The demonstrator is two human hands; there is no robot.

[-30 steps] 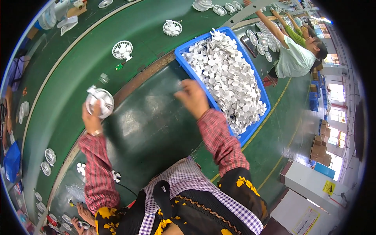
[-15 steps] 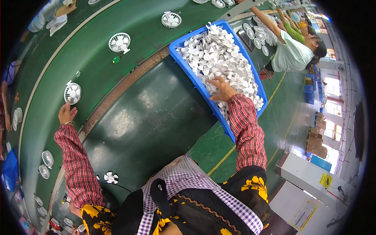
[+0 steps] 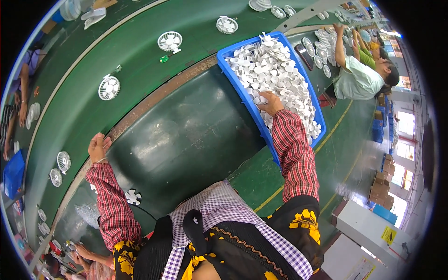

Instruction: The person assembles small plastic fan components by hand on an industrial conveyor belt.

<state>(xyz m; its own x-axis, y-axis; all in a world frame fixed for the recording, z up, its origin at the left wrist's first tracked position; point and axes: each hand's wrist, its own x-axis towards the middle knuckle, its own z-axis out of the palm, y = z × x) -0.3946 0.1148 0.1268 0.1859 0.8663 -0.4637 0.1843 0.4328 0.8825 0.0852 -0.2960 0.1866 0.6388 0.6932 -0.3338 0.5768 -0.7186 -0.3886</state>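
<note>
My right hand [image 3: 270, 103] is in the blue bin [image 3: 242, 97] of white fan blades [image 3: 280, 70], its fingers curled closed on a fan blade at the pile's near left; the fingertips are partly lost among the blades. Over the brown ledge [image 3: 144, 100] beside the green conveyor belt, my left hand [image 3: 98, 147] holds nothing, fingers loosely bent and apart. Closest to it on the belt lies a white round fan housing [image 3: 109, 87] with blades inside and a small green circuit board attached.
More fan housings lie along the belt [image 3: 140, 70], one near the top [image 3: 169, 42] and two at the left [image 3: 63, 161]. A loose fan blade [image 3: 133, 196] rests on the dark green worktop [image 3: 186, 140]. Co-workers sit at the upper right [image 3: 361, 77] and along the left.
My left hand has drawn back from the fan housing toward the ledge. My right hand's spread fingers have curled in among the blades. The whole view has shifted somewhat.
</note>
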